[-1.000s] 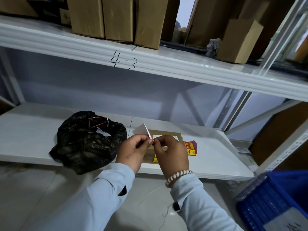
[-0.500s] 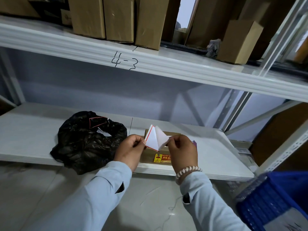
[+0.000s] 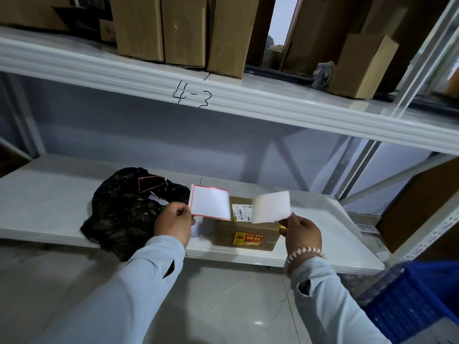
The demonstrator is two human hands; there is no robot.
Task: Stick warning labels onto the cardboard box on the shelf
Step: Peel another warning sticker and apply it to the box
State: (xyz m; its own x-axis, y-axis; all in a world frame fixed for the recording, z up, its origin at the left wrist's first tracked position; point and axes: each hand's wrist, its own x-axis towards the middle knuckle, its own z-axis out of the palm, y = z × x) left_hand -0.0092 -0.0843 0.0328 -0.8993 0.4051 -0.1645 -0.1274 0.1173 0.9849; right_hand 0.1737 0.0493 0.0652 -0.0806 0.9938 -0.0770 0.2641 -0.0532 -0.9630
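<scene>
A small cardboard box [image 3: 267, 238] lies near the front edge of the lower white shelf [image 3: 62, 207]. It carries a white shipping label on top and a yellow-red "KEEP DRY" sticker [image 3: 248, 238] on its front face. My left hand [image 3: 173, 223] pinches a red-edged label [image 3: 210, 205], its white back facing me, above the box's left side. My right hand [image 3: 301, 233] pinches a separate white backing sheet [image 3: 271, 206] above the box's right side. The two sheets are fully apart.
A crumpled black plastic bag [image 3: 126, 209] with more labels in it sits left of the box. The upper shelf [image 3: 223, 95], marked "4-3", holds several upright cardboard boxes [image 3: 183, 31]. A blue plastic crate [image 3: 412, 301] stands at the lower right.
The label and its backing, held together a second ago, have been peeled apart. My hands moved away from each other, uncovering the box between them.
</scene>
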